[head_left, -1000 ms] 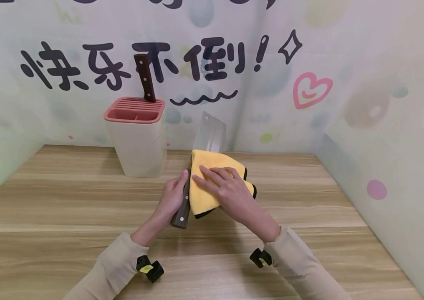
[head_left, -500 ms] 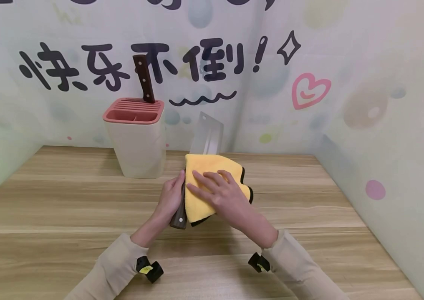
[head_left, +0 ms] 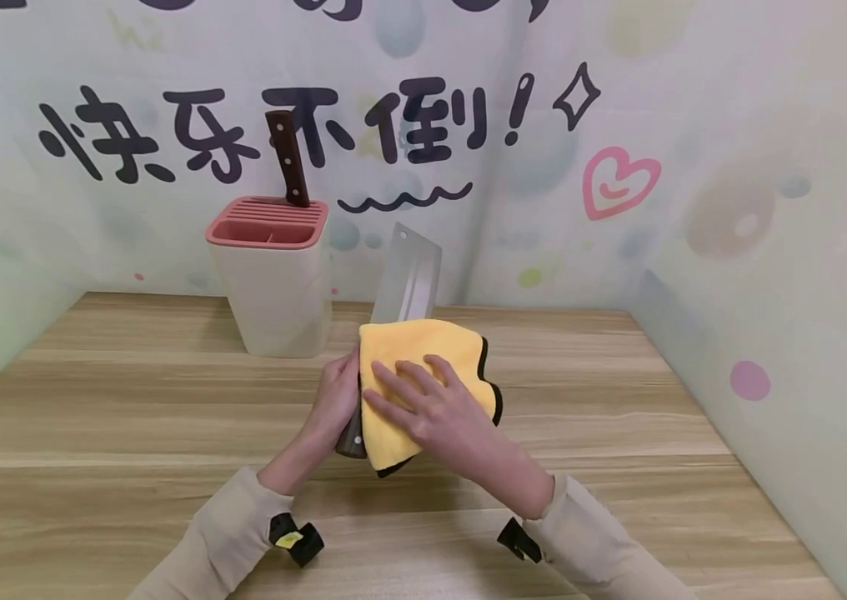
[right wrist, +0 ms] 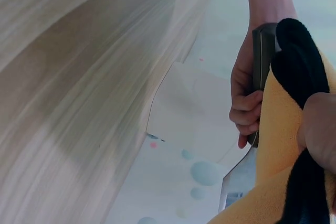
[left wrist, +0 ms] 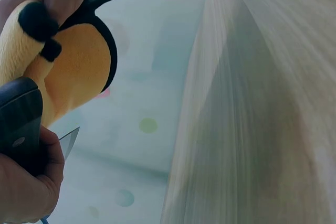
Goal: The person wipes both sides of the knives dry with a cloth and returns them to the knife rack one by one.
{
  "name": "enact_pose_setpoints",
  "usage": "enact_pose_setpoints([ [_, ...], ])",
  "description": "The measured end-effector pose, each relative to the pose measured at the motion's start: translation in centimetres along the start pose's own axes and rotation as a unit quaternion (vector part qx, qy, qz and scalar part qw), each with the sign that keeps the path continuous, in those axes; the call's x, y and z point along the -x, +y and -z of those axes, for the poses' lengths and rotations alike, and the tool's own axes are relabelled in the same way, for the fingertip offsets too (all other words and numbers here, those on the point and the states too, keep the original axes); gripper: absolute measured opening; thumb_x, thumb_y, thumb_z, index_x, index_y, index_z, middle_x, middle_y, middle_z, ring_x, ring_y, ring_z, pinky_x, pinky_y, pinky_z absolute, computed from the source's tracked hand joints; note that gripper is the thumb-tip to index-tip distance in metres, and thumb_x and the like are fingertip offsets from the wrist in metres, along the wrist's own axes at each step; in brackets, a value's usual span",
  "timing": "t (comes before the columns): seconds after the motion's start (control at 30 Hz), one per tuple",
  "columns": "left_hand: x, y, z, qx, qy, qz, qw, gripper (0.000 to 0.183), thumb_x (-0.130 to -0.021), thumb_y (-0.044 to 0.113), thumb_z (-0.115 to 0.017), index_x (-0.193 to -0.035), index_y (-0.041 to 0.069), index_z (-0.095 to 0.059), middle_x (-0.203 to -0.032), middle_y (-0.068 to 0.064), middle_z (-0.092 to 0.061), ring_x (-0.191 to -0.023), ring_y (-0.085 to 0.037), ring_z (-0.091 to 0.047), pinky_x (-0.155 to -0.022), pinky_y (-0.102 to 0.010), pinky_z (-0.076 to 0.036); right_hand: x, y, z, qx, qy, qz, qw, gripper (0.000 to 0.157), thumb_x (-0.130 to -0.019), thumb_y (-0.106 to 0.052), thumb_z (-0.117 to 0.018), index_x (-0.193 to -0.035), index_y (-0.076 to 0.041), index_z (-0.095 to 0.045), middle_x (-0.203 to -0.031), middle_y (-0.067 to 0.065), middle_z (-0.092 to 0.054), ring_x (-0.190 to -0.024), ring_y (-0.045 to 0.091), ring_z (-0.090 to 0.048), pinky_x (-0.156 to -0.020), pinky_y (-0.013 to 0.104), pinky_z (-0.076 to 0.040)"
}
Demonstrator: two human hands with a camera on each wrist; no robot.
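A cleaver (head_left: 408,275) with a broad metal blade and dark riveted handle points away from me, raised above the table. My left hand (head_left: 335,396) grips its handle; the curled fingers (right wrist: 245,115) show in the right wrist view. A yellow cloth (head_left: 431,346) with black edging is folded over the blade's near part and hides it. On top of the cloth lies my right hand (head_left: 446,421), its fingers spread, while its thumb (right wrist: 320,129) presses the cloth from the other side. The left wrist view shows the handle end (left wrist: 21,114) beside the draped cloth (left wrist: 79,69).
A white knife holder (head_left: 273,292) with a pink slotted top stands at the back left of the wooden table (head_left: 138,400). One dark-handled knife (head_left: 288,158) sticks up from it. A printed backdrop (head_left: 528,208) rises behind the table, with side walls left and right.
My right hand and the yellow cloth have slid towards me and slightly left along the cleaver, baring more of the blade and covering more of the handle. The left hand keeps its grip.
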State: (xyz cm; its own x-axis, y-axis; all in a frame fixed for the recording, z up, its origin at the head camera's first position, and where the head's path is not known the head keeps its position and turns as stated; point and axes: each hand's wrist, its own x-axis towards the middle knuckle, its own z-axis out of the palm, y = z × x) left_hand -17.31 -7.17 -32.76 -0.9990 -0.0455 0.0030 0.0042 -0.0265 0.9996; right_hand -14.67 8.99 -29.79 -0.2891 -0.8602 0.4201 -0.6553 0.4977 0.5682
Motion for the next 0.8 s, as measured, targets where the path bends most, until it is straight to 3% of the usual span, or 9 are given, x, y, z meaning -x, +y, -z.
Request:
enact_pose_setpoints([
  [0.3,0.0,0.2,0.3,0.006,0.0,0.007,1.0,0.043,-0.098,0.029,-0.029,-0.078,-0.001,-0.052,-0.058,-0.001,-0.053,-0.048,-0.011,-0.053,-0.047,-0.024,-0.045,0.4,-1.0,0.5,0.024,0.011,0.03,0.999,0.044,-0.078,-0.014,-0.065,-0.119,-0.025,-0.057,-0.128,0.002,-0.05,-0.107,0.019,-0.05,-0.089,0.04,-0.04],
  [0.57,-0.2,0.3,0.5,0.03,0.015,-0.005,0.9994,0.044,-0.097,0.032,-0.035,-0.067,0.006,-0.053,-0.054,0.003,-0.053,-0.047,-0.008,-0.053,-0.048,-0.021,-0.044,1.1,-1.6,0.9,0.02,0.007,0.065,0.998,0.046,-0.077,-0.018,-0.065,-0.121,-0.026,-0.054,-0.13,0.002,-0.047,-0.11,0.019,-0.049,-0.09,0.04,-0.039],
  [0.8,0.0,0.4,0.7,0.085,-0.007,0.003,0.9963,0.043,-0.097,0.032,-0.036,-0.085,-0.003,-0.058,-0.057,0.003,-0.055,-0.048,-0.007,-0.053,-0.049,-0.02,-0.045,1.6,-1.6,0.8,0.011,0.013,0.095,0.995,0.046,-0.079,-0.019,-0.063,-0.123,-0.026,-0.053,-0.131,0.002,-0.046,-0.112,0.019,-0.048,-0.091,0.04,-0.039],
])
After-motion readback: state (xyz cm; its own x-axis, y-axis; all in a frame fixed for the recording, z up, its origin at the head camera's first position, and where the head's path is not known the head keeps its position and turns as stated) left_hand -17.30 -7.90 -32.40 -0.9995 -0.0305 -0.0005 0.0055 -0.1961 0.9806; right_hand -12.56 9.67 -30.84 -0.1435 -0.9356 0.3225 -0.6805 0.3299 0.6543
